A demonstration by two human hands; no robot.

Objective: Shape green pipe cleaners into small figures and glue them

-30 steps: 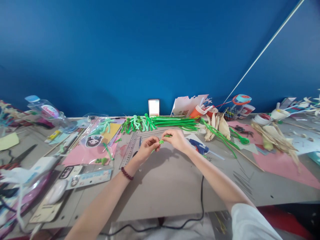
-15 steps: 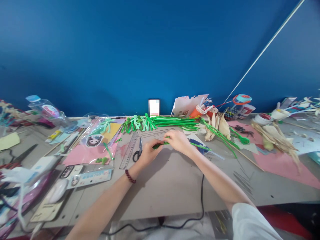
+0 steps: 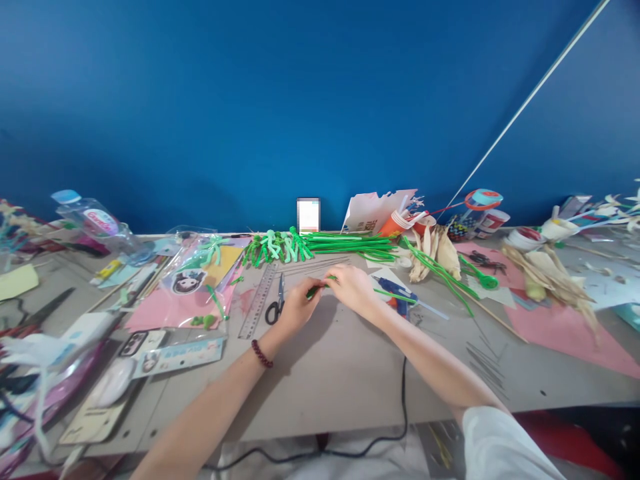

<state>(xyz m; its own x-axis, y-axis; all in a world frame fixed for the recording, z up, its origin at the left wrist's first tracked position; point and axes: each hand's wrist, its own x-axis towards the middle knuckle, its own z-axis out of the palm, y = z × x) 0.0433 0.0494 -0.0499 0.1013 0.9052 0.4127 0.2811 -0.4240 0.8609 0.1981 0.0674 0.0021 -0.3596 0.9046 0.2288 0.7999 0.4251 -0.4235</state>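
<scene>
Near the middle of the grey table [image 3: 320, 393], my left hand [image 3: 298, 305] and my right hand [image 3: 353, 288] nearly meet. Both have their fingers closed on a thin green stem [image 3: 400, 297], whose free end sticks out to the right beyond my right hand. The stem's left end is largely covered by my left fingers. Behind my hands lies a row of green pipe-cleaner stems [image 3: 350, 245] with curled heads [image 3: 280, 245] at their left ends. Black-handled scissors [image 3: 275, 311] and a clear ruler [image 3: 259, 301] rest left of my left hand.
A blue glue gun [image 3: 395, 283] lies right of my hands, with a black cable [image 3: 405, 393] running to the front edge. Dried husks [image 3: 440, 253] and orange cups [image 3: 395, 223] stand behind it. At left are a plastic bag [image 3: 187, 267] and a bottle [image 3: 97, 219].
Both hands have shifted slightly to the left with the green stem. Its free right end has moved left too, and more of the glue gun shows.
</scene>
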